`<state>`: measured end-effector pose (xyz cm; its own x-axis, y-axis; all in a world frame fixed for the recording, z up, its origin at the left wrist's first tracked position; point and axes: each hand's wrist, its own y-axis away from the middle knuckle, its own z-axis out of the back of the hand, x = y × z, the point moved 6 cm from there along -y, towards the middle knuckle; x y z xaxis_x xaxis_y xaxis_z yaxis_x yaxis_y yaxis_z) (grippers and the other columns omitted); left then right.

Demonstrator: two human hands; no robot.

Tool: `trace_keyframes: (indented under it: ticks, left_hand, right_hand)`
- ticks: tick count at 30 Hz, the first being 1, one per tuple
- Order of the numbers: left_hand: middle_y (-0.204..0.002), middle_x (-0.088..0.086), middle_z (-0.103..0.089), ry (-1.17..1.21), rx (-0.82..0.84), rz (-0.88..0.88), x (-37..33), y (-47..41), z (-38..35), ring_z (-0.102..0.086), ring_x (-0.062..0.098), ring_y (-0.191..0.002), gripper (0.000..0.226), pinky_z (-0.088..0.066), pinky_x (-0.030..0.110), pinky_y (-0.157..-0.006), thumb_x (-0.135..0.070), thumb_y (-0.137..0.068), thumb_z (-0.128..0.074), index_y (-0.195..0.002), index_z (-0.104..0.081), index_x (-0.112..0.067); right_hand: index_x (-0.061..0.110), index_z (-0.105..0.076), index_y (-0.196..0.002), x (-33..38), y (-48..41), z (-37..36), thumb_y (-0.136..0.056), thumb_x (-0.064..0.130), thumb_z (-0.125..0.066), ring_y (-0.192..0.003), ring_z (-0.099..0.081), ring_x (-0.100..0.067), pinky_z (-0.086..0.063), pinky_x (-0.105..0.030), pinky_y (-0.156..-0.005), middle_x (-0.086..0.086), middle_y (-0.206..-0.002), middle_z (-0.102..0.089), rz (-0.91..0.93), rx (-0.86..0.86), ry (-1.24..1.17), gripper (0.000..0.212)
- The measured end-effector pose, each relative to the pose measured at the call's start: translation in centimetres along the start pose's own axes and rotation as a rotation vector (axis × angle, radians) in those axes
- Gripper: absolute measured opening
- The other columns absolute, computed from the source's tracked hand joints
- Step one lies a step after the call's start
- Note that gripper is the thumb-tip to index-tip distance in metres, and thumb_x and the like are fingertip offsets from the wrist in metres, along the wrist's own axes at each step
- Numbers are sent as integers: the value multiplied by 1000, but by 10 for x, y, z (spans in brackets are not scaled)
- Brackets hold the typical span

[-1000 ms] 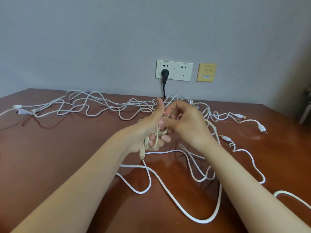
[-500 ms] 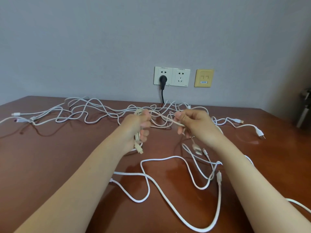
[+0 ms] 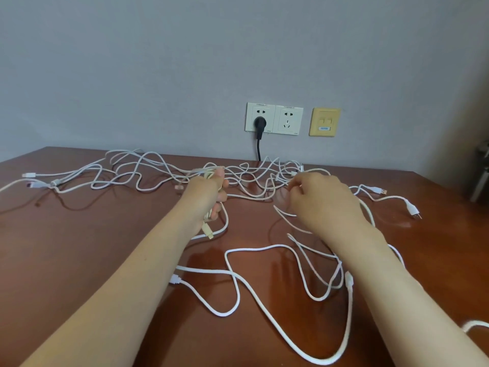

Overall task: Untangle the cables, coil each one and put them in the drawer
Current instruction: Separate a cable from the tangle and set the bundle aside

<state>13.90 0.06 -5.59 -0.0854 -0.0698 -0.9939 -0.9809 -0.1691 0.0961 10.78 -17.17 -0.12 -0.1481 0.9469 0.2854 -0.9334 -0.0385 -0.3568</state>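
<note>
your glossy reddish-brown wooden table (image 3: pixel 79 247) stood against a grey wall (image 3: pixel 158 62) carrying a white double socket (image 3: pixel 275 118) with a black plug (image 3: pixel 259 123) and a yellow data plate (image 3: pixel 324 122). thin white cables (image 3: pixel 148 173) sprawled tangled along its far edge; a thicker white cable (image 3: pixel 348 279) looped near the front edge. motion blur smeared your right fingertips (image 3: pixel 292 188). your left hand (image 3: pixel 209 192) gripped a small cream cable coil (image 3: pixel 208 218), knuckles up; your right hand (image 3: pixel 322 200) hovered curled, and i couldn't tell whether it pinched a strand.
</note>
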Motion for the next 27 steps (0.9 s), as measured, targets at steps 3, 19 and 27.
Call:
trace_keyframes:
  ticks: [3,19,27]
  left_hand:
    - [-31,-9,-34,-158,-24,-64,1,1,-3,-25,6,-26,36,-19,10,-33,-35,-99,-40,-70,-47,-14]
    - [-42,-6,-46,-759,221,-242,5,19,-43,-34,4,-25,37,-28,13,-31,-20,-95,-40,-59,-42,-19]
    - [-36,-8,-40,-614,331,-240,5,18,-43,-27,5,-26,19,-25,13,-35,-3,-85,-48,-75,-42,-19]
  right_hand:
    - [14,-56,-118,11,12,7,-93,12,-40,-112,-52,-35,-32,-30,-73,-13,-120,-57,15,-9,196,29]
    - [12,-57,-119,23,0,-38,-97,13,-42,-78,-53,-16,-33,-20,-70,4,-82,-56,423,47,-433,27]
    - [14,-61,-112,20,-4,-36,-87,10,-54,-77,-44,-6,-36,-18,-72,4,-94,-51,435,24,-407,27]
